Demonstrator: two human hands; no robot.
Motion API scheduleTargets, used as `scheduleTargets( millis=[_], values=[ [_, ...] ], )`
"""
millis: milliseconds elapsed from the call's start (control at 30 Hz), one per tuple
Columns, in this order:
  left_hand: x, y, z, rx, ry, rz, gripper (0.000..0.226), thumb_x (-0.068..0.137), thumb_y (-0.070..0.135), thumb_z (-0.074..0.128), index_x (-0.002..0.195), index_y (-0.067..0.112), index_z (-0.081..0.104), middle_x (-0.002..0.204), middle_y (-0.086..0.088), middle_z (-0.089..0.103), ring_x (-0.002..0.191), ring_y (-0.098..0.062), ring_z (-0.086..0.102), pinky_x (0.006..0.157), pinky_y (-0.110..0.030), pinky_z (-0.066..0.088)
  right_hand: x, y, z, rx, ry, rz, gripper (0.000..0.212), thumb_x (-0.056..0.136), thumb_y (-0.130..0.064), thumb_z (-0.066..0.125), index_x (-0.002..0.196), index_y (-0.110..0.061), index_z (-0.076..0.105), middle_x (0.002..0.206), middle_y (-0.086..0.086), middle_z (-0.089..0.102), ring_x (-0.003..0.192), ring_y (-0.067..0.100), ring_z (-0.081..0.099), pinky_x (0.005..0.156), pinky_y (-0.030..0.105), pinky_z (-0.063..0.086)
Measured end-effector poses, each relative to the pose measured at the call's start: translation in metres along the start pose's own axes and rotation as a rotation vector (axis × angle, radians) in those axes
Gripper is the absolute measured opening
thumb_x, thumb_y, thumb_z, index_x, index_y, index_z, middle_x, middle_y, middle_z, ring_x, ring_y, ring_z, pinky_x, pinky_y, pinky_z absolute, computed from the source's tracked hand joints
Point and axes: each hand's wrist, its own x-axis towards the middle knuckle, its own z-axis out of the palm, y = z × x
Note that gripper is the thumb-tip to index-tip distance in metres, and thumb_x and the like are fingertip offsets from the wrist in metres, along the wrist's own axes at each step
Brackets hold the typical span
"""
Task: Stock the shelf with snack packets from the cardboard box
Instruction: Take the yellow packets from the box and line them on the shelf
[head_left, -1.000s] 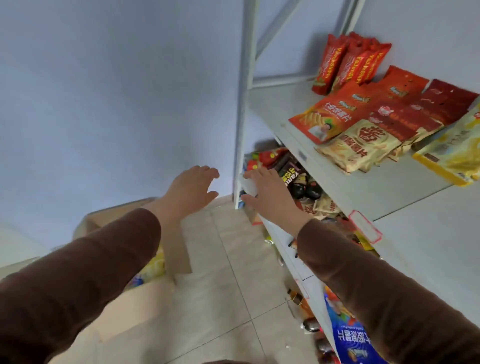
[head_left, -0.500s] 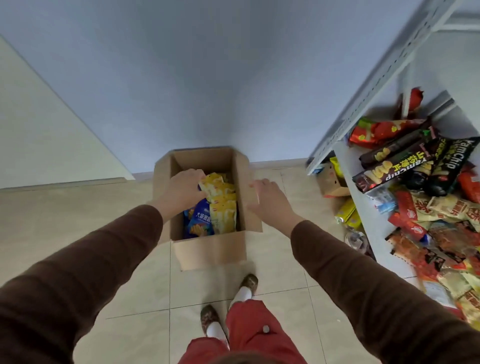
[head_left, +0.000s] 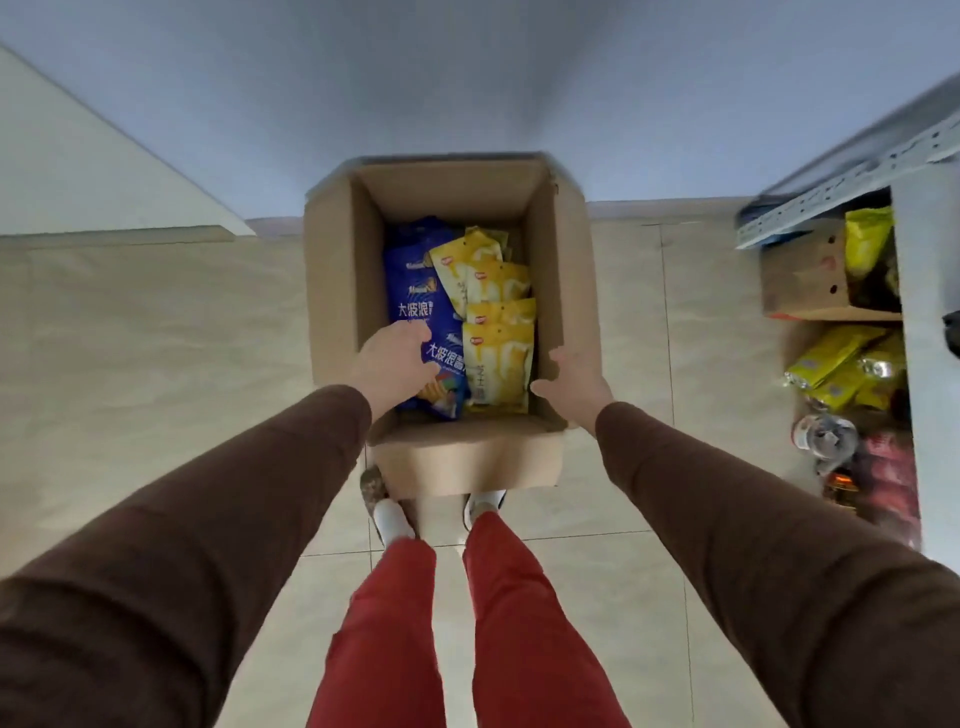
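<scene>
An open cardboard box stands on the tiled floor just in front of my feet. Inside it, blue snack packets lie on the left and yellow snack packets are stacked on the right. My left hand reaches into the box and rests on the nearest blue packet, fingers spread and not closed around it. Spread apart too are the fingers of my right hand, which hovers at the box's right wall and holds nothing. The white shelf is at the right edge.
Under the shelf board sit a small cardboard carton, yellow packets, a jar and red packets. A blue-grey wall runs behind the box. My red-trousered legs stand below the box.
My view swung from the shelf down to the box. My left hand moved from the box's left rim onto the blue packet, and my right hand shifted nearer along the right wall.
</scene>
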Motion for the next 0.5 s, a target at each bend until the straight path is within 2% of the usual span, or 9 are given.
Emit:
scheduleTargets(
  millis=[67,133,267,367,433,500],
  values=[
    [0.038,-0.019,0.029,-0.01,-0.044,-0.017,0.042,0.094,0.032,0.067,0.13,0.013,0.056,0.129,-0.008,0.059,0.115,-0.029,0.058,0.096,-0.042,0.051,0.044,0.01,0.025,0.025,-0.021,0.062,0.058,0.098,-0.022,0.064,0.149,-0.009,0.038,0.145,0.015,0.048,0.124,0.035,0.053,0.093,0.04,0.048],
    [0.075,-0.037,0.06,-0.007,-0.086,-0.021,0.043,0.094,0.032,0.066,0.13,0.011,0.055,0.127,-0.009,0.06,0.114,-0.029,0.059,0.096,-0.042,0.051,0.088,0.021,0.052,0.025,-0.017,0.112,0.059,0.097,-0.022,0.067,0.147,-0.006,0.04,0.145,0.017,0.048,0.129,0.034,0.051,0.099,0.037,0.044],
    [0.145,-0.072,0.124,0.008,-0.133,-0.006,0.044,0.095,0.031,0.064,0.134,0.012,0.054,0.127,-0.011,0.062,0.115,-0.03,0.06,0.096,-0.043,0.051,0.175,0.049,0.103,0.074,-0.019,0.228,0.057,0.094,-0.024,0.069,0.142,-0.005,0.046,0.137,0.014,0.058,0.122,0.032,0.057,0.086,0.029,0.043],
    [0.188,-0.095,0.169,-0.03,-0.178,-0.018,0.043,0.095,0.03,0.063,0.134,0.014,0.055,0.127,-0.008,0.062,0.113,-0.028,0.06,0.092,-0.038,0.051,0.237,0.073,0.142,0.123,-0.014,0.3,0.054,0.092,-0.029,0.071,0.137,-0.008,0.049,0.132,0.011,0.062,0.116,0.031,0.062,0.091,0.033,0.05],
    [0.211,-0.109,0.193,-0.072,-0.184,-0.028,0.041,0.093,0.031,0.064,0.13,0.015,0.056,0.125,-0.007,0.063,0.11,-0.028,0.06,0.091,-0.04,0.052,0.271,0.085,0.164,0.133,-0.003,0.36,0.057,0.092,-0.028,0.072,0.139,-0.008,0.047,0.135,0.012,0.06,0.12,0.032,0.06,0.087,0.031,0.046],
    [0.229,-0.121,0.213,-0.107,-0.175,-0.034,0.039,0.094,0.031,0.065,0.129,0.016,0.057,0.124,-0.007,0.064,0.109,-0.026,0.061,0.092,-0.042,0.053,0.298,0.096,0.185,0.154,-0.011,0.404,0.067,0.09,-0.029,0.075,0.143,-0.006,0.04,0.141,0.013,0.054,0.126,0.032,0.056,0.091,0.033,0.046]
  ],
)
